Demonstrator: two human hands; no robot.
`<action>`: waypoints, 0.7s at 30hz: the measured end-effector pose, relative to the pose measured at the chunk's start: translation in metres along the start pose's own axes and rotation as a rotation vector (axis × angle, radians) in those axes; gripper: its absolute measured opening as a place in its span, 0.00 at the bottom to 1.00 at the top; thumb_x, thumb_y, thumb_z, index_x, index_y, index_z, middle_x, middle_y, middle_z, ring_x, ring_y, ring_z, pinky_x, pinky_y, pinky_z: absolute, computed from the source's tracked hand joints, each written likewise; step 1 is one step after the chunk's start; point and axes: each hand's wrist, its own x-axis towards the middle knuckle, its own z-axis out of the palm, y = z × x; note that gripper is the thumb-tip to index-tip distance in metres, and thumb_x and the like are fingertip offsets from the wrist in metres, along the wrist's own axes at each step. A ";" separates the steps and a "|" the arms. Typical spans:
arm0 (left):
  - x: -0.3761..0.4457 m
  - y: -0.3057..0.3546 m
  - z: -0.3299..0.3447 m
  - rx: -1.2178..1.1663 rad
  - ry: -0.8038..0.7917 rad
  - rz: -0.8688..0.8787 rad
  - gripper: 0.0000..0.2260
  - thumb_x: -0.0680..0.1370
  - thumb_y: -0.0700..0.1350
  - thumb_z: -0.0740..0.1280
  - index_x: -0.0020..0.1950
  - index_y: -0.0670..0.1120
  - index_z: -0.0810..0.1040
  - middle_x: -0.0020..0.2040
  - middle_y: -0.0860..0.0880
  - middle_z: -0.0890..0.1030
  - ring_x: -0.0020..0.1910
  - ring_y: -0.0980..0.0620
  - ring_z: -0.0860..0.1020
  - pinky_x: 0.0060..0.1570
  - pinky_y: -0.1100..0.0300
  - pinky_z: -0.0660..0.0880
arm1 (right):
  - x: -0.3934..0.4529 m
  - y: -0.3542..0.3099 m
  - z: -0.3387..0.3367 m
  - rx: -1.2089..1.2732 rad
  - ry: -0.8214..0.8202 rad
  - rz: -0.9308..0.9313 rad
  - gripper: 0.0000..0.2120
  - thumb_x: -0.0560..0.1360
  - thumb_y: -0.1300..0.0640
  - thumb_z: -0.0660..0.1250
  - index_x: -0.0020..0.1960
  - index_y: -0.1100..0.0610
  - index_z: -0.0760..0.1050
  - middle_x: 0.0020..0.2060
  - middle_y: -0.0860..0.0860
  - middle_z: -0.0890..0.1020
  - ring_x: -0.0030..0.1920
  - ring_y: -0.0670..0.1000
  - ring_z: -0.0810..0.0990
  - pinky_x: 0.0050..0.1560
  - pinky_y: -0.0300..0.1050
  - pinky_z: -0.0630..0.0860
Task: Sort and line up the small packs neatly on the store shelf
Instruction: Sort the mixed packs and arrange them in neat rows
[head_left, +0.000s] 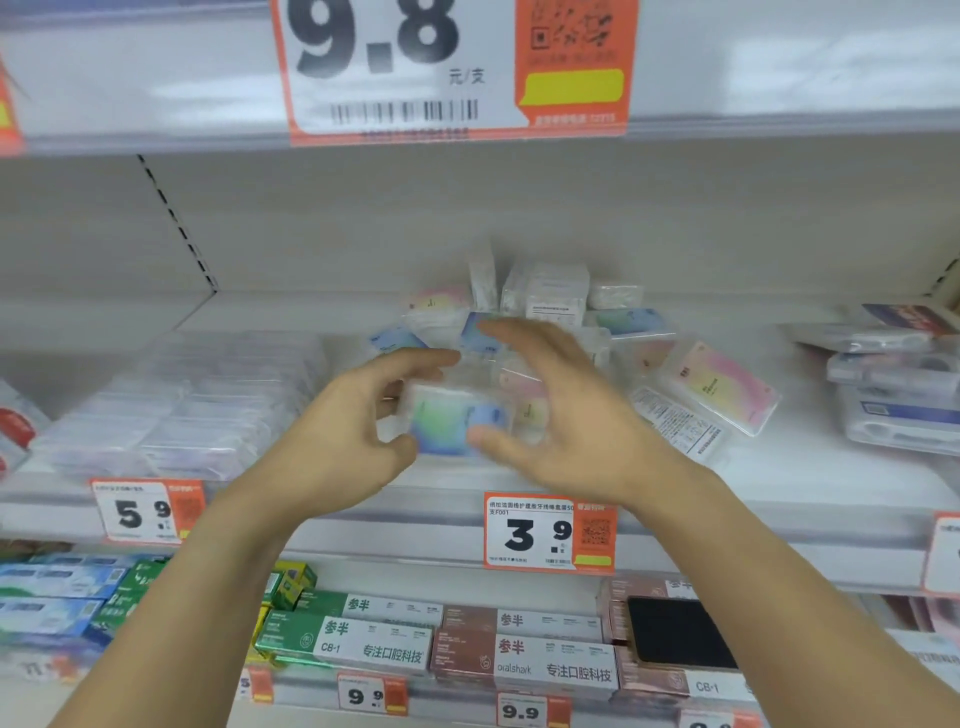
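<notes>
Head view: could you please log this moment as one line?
left hand grips blue-green pack | right hand open beside it | packs scattered on shelf

My hands (358, 415) (561, 410) flank a blurred pack (452, 421). Behind it, a loose pile of packs (545, 296) blocks reach to the back. Stacked clear boxes (182, 405) wall off the left. Tilted pink pack (722, 384) crowds the right. Bare shelf (311, 322) back-left is passable.
</notes>
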 end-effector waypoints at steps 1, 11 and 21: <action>0.000 0.002 0.004 -0.068 -0.028 0.009 0.30 0.68 0.33 0.66 0.68 0.55 0.73 0.61 0.51 0.78 0.61 0.54 0.76 0.66 0.60 0.70 | -0.002 -0.004 0.003 -0.056 -0.067 -0.030 0.39 0.70 0.45 0.72 0.77 0.48 0.60 0.70 0.47 0.71 0.69 0.46 0.66 0.71 0.43 0.62; 0.059 -0.016 -0.014 0.125 0.447 -0.365 0.15 0.75 0.46 0.69 0.61 0.51 0.75 0.60 0.51 0.76 0.54 0.51 0.77 0.43 0.62 0.70 | -0.006 0.025 0.008 -0.104 0.040 0.023 0.19 0.71 0.56 0.73 0.61 0.56 0.75 0.55 0.52 0.79 0.58 0.55 0.74 0.59 0.43 0.67; 0.091 -0.032 -0.020 0.402 0.122 -0.411 0.40 0.61 0.56 0.80 0.70 0.52 0.67 0.60 0.50 0.74 0.54 0.53 0.74 0.52 0.61 0.69 | -0.009 0.039 -0.016 -0.012 0.381 0.131 0.20 0.70 0.48 0.74 0.55 0.57 0.74 0.54 0.51 0.74 0.54 0.50 0.71 0.54 0.41 0.70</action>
